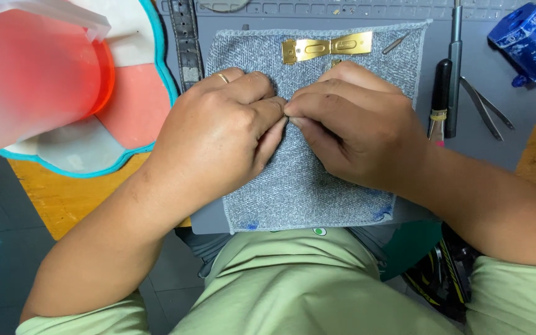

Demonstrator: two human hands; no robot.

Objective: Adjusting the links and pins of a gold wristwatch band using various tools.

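1. We press our left hand [218, 124] and right hand [355, 121] together at the centre of a grey cloth [305, 186].
2. Both hands' fingertips are pinched together where they meet; whatever they clamp is too small to tell.
3. A gold clasp [327, 47] lies at twelve o'clock from the fingers, apart from them.
4. Tweezers [485, 108] lie at three o'clock.

One head cam only, looking steeply down from above the person's chest, close in. Grey woven cloth square [317, 180] fills centre; grey work mat's [497, 142] far edge runs along frame top. No 2nd view.
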